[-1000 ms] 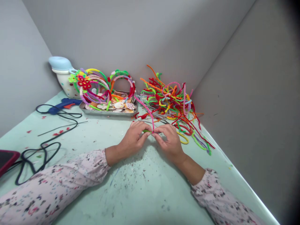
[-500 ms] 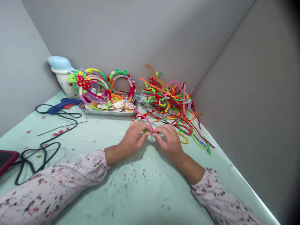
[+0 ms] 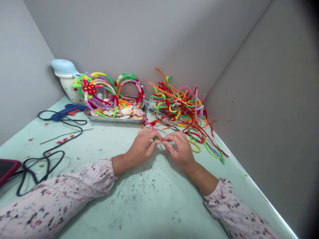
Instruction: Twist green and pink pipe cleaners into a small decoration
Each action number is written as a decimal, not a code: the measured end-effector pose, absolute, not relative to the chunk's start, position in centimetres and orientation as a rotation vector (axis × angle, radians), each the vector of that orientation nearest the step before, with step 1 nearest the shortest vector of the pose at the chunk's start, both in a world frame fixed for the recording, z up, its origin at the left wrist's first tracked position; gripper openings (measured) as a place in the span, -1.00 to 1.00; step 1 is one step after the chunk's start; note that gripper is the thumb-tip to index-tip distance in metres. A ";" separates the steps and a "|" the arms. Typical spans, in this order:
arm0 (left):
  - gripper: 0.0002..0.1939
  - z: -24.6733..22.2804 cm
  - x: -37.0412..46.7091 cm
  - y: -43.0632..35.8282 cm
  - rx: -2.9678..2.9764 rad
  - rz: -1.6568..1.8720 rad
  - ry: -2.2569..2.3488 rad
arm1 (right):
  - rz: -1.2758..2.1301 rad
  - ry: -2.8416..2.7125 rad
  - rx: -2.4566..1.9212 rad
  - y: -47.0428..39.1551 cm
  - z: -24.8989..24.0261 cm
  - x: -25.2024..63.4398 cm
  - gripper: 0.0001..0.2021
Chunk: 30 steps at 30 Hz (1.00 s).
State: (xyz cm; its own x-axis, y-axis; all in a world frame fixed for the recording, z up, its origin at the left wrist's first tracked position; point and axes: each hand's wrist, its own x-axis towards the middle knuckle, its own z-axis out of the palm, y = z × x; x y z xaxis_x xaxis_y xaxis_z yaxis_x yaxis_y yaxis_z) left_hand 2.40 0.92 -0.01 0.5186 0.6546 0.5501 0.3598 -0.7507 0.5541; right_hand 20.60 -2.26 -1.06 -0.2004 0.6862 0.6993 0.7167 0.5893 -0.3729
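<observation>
My left hand (image 3: 143, 146) and my right hand (image 3: 179, 150) meet over the middle of the table, thumbs and forefingers pinched tip to tip. Between them is a pink pipe cleaner (image 3: 149, 123), whose free length slants away up to the left, toward the tray's front right corner. A bit of green pipe cleaner (image 3: 156, 138) shows at my left fingertips. The spot where the pink and green pieces meet is small and partly covered by my fingers.
Behind my hands stands a metal tray (image 3: 114, 120) of shells, with pipe-cleaner hoops (image 3: 102, 79) on it. Tangled pipe cleaners (image 3: 179, 103) lie to its right. Leftward are a blue glue gun (image 3: 66, 112), black cord (image 3: 51, 152), a lidded white cup (image 3: 71, 88) and a red-edged device (image 3: 8, 169).
The pink pipe cleaner's free length has tilted slightly to the left and lower near my fingers. Both hands keep nearly the same place and pinch.
</observation>
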 end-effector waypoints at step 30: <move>-0.86 0.4 2.5 0.5 2.432 1.065 0.849 | 0.205 -1.910 -1.081 -2.4 -0.9 20.7 -0.91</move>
